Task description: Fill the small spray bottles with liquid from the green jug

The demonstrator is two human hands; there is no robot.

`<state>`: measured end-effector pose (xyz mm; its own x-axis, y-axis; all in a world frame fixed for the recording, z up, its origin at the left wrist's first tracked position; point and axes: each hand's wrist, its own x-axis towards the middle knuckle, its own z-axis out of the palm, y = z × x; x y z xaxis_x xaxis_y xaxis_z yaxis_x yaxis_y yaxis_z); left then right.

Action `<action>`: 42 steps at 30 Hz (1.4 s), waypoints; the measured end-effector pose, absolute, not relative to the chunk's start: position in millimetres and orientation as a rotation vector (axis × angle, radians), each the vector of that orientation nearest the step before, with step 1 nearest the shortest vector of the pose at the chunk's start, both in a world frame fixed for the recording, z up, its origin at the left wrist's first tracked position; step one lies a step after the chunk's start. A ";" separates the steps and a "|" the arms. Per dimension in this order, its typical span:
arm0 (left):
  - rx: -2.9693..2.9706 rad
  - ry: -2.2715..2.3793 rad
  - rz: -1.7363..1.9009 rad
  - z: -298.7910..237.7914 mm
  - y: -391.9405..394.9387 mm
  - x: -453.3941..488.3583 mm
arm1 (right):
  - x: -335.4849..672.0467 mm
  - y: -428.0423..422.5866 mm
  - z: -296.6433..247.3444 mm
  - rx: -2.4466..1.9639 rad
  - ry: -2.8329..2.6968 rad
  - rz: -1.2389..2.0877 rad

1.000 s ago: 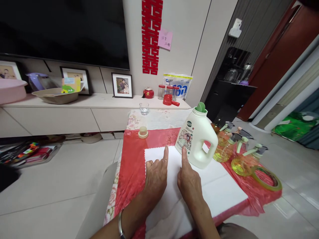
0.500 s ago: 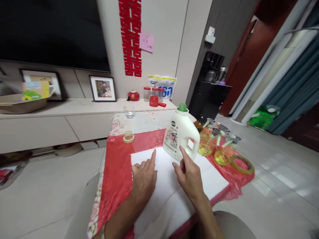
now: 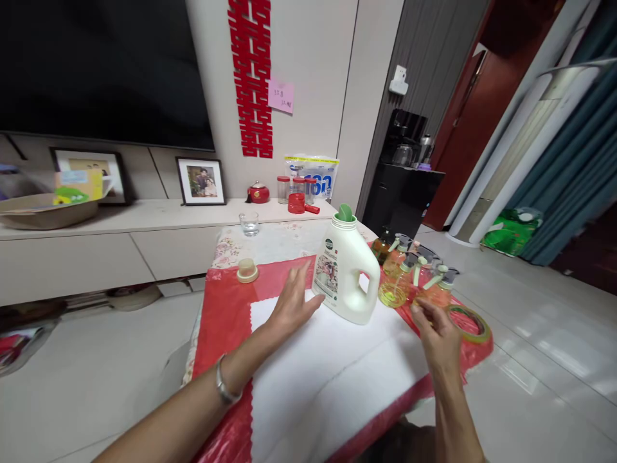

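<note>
A white detergent jug (image 3: pixel 346 273) with a green cap stands on a white cloth (image 3: pixel 328 373) that lies over a red plastic sheet (image 3: pixel 226 308) on a small table. My left hand (image 3: pixel 293 302) is open, fingers spread, touching the jug's left side near its base. My right hand (image 3: pixel 436 328) is open to the right of the jug, just in front of several small spray bottles (image 3: pixel 409 280) holding yellow and orange liquid. Neither hand holds anything.
A roll of tape (image 3: pixel 470 321) lies at the table's right edge. A small cap (image 3: pixel 247 271) and a glass (image 3: pixel 249 223) sit farther back. Behind stands a low cabinet (image 3: pixel 120 238) with photo frames, jars and a red teapot. Tiled floor surrounds the table.
My left hand moved forward from pointing on the cloth to the jug's side. My right hand swung right, away from the jug toward the spray bottles. The view shifted slightly.
</note>
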<state>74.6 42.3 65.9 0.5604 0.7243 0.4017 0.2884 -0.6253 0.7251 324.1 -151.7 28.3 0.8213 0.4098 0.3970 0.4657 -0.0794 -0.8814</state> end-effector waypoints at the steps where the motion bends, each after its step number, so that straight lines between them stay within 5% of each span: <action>1: 2.127 0.797 0.930 71.4 53.1 82.2 | 318.4 -146.2 26.4 -1.693 -0.749 0.023; 12: 1.719 0.174 0.709 95.1 106.1 125.6 | 302.9 -91.8 5.0 -1.688 -1.009 0.157; 25: 2.179 0.792 0.991 128.4 36.4 86.8 | 293.6 -95.3 14.4 -1.591 -1.095 0.130; 33: 2.151 0.888 1.063 86.3 14.8 56.5 | 281.3 -93.7 16.1 -1.460 -1.253 0.225; 42: 2.004 0.752 0.976 59.3 29.1 42.5 | 329.9 -138.0 19.7 -1.525 -0.638 -0.318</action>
